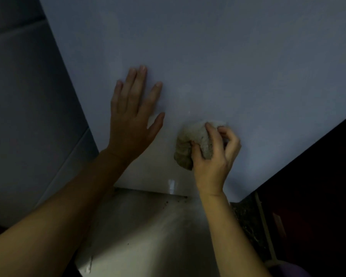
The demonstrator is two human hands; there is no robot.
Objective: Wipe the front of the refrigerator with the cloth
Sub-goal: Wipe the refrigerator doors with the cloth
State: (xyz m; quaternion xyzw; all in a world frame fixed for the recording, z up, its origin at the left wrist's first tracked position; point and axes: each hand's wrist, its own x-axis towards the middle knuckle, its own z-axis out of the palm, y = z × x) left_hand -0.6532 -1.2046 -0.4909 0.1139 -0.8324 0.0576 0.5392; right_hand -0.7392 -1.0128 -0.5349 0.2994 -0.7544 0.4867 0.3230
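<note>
Clutching bunched cloth [189, 145] on refrigerator front [228, 66], right grip [215, 156]; left grip [132, 116] spread flat

The pale glossy floor [148, 226] bears the refrigerator [208, 56] and scattered dark specks [165, 202].

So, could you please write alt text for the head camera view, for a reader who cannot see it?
A person's right hand presses a bunched grey cloth against the white refrigerator front, low on the door. The left hand rests flat on the door beside it, fingers spread. Below them lies a pale floor in dim light.
</note>
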